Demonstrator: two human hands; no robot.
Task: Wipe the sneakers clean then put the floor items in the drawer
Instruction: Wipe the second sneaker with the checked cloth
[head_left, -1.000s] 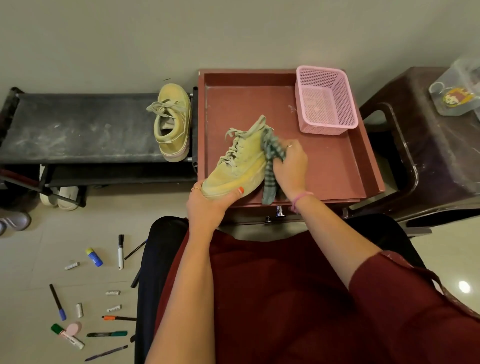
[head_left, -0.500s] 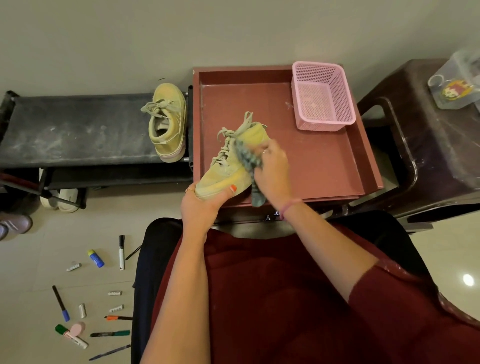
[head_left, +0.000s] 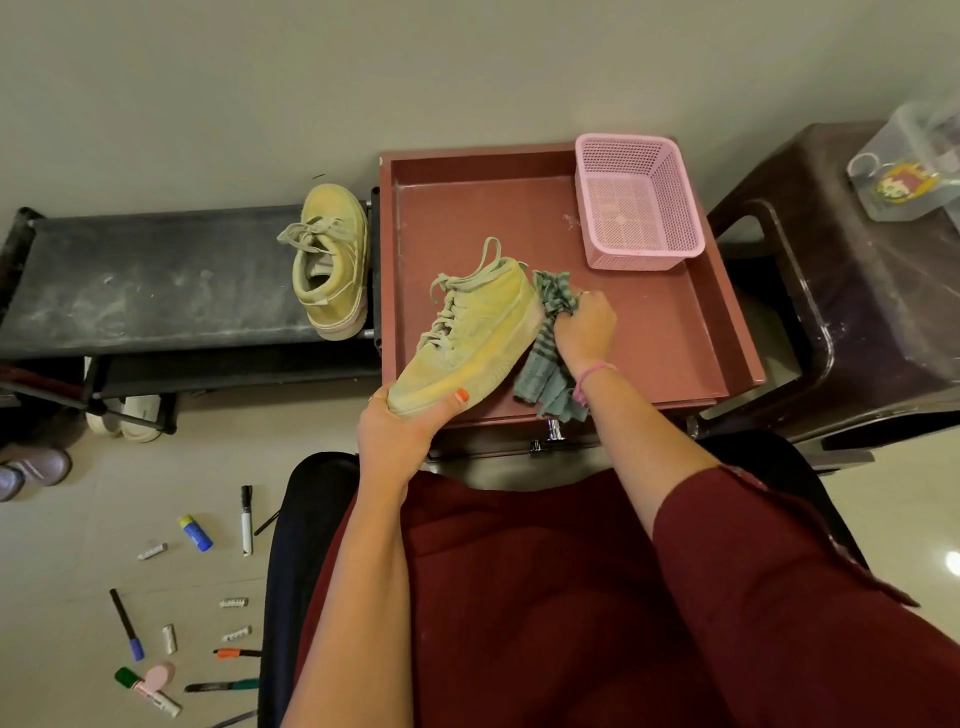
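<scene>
My left hand (head_left: 402, 436) grips the toe of a dusty yellow sneaker (head_left: 475, 332) held above the open red-brown drawer (head_left: 675, 332). A green striped cloth (head_left: 545, 358) is bunched in my right hand (head_left: 584, 327), pressed against the sneaker's heel side. The second yellow sneaker (head_left: 332, 260) lies on its side on the black bench (head_left: 145, 275). Several markers, pens and small sticks (head_left: 171, 613) are scattered on the floor at lower left, among them a white marker (head_left: 246, 519) and a blue glue stick (head_left: 195, 532).
A pink mesh basket (head_left: 636, 200) stands in the drawer's back right corner. A dark plastic stool (head_left: 852, 291) with a clear container (head_left: 909, 166) stands to the right. Shoes (head_left: 124, 415) sit under the bench. My red-clad lap fills the foreground.
My right hand with the cloth has slid from the sneaker's laces and upper back to its heel side. The sneaker has tilted slightly; the left hand keeps its grip.
</scene>
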